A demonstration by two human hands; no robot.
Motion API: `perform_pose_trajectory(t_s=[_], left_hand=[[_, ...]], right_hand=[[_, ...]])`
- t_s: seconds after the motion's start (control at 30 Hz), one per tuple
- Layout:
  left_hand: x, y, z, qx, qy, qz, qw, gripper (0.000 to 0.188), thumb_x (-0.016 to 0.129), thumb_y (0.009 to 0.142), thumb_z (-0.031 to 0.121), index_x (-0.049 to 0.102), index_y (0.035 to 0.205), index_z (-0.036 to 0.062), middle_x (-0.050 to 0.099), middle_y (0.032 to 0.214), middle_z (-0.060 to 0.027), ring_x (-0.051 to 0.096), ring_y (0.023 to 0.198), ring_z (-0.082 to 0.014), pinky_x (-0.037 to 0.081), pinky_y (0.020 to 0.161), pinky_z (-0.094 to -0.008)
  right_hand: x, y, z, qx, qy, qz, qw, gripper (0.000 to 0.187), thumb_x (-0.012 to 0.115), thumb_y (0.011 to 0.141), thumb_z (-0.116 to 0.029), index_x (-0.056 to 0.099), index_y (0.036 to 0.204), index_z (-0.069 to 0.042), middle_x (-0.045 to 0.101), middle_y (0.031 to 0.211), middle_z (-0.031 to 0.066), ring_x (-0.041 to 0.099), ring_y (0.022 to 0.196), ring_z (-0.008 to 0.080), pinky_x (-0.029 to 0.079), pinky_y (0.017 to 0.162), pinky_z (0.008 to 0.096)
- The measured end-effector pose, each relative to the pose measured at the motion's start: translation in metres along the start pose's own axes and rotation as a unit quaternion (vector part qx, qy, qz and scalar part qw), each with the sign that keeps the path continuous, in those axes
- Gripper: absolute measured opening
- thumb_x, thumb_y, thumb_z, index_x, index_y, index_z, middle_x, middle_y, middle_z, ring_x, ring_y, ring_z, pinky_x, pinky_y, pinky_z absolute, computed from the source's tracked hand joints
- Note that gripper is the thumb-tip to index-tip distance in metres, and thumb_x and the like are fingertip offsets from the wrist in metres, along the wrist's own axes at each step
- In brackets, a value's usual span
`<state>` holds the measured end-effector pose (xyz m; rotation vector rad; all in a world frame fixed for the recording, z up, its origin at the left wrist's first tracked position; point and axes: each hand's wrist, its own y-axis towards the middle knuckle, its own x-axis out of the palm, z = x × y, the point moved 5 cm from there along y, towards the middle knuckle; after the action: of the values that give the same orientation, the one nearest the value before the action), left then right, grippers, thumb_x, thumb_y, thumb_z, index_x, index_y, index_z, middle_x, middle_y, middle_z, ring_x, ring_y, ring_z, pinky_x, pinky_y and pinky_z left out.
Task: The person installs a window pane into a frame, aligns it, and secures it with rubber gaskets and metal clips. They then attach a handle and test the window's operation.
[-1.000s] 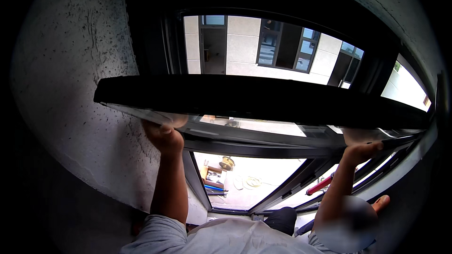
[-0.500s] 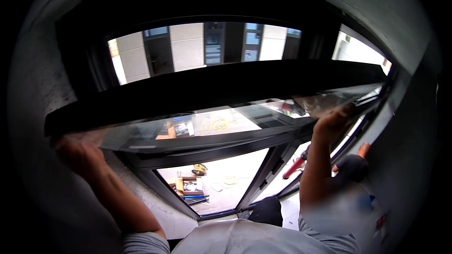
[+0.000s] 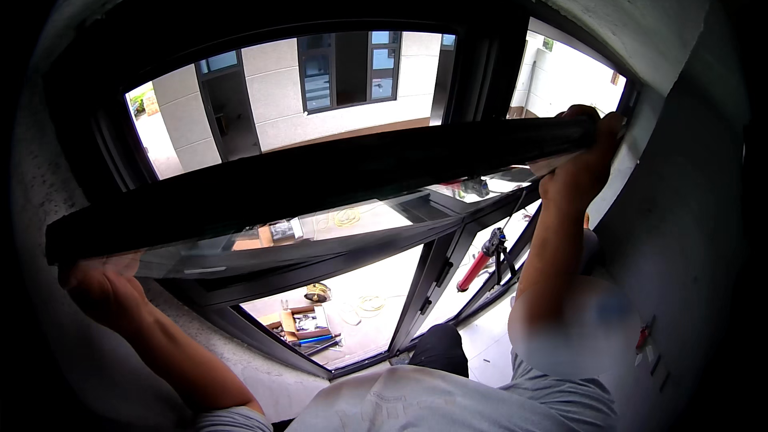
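A framed glass panel (image 3: pixel 320 176) spans the view, its long axis running toward two o'clock from the left hand (image 3: pixel 104 288) and nine o'clock from the right hand (image 3: pixel 588 160), each grasping an end

Room to pass opens at 6 o'clock between the left forearm (image 3: pixel 180 344) and right forearm (image 3: pixel 552 252), before the grey shirt (image 3: pixel 408 396), while the dark-framed panel (image 3: pixel 320 180) bars the way from 9 to 2 o'clock and the dark wall (image 3: pixel 680 212) closes off 3 o'clock.
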<state>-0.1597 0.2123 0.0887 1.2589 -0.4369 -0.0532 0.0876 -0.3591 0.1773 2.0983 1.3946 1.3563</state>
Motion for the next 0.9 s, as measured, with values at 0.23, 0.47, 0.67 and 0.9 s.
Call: perform_pose_trajectory(t_s=[0.23,0.47,0.67,0.9], left_hand=[[0.001,0.019,0.013,0.171,0.122,-0.097,0.973,0.056,0.043,0.106,0.052,0.055,0.131,0.0027,0.065,0.117,-0.0176,0.068,0.102,-0.0266,0.058,0.084,-0.0367],[0.076,0.048,0.101,0.129,-0.002,-0.022,0.991,0.04,0.044,0.108,0.042,0.064,0.099,0.0096,0.065,0.079,-0.004,0.06,0.06,-0.0106,0.046,0.05,-0.0236],[0.072,0.048,0.098,-0.049,-0.067,-0.024,0.996,0.029,0.054,0.104,0.03,0.064,0.092,0.0062,0.064,0.07,-0.0028,0.063,0.056,-0.0117,0.051,0.048,-0.0248],[0.08,0.045,0.085,0.014,0.025,-0.035,0.999,0.023,0.061,0.102,0.025,0.063,0.091,0.0043,0.066,0.069,-0.0033,0.065,0.055,-0.0112,0.051,0.049,-0.0242]], right_hand=[[-0.011,0.028,0.02,-0.073,-0.072,-0.008,0.995,0.05,0.039,0.109,-0.049,0.059,0.119,-0.004,0.065,0.101,0.0107,0.067,0.086,0.0188,0.057,0.073,0.0332],[-0.063,0.095,0.004,-0.33,-0.482,-0.019,0.811,0.049,0.057,0.101,-0.033,0.051,0.142,-0.005,0.061,0.133,0.0174,0.066,0.114,0.0284,0.056,0.096,0.0393],[-0.055,0.114,0.069,-0.199,-0.328,-0.045,0.922,0.049,0.059,0.1,-0.033,0.053,0.139,-0.005,0.062,0.13,0.0173,0.066,0.113,0.0289,0.055,0.097,0.0397],[-0.056,0.132,0.088,-0.066,-0.163,-0.017,0.984,0.048,0.061,0.098,-0.033,0.056,0.136,-0.004,0.064,0.127,0.0171,0.067,0.113,0.0296,0.055,0.097,0.0402]])
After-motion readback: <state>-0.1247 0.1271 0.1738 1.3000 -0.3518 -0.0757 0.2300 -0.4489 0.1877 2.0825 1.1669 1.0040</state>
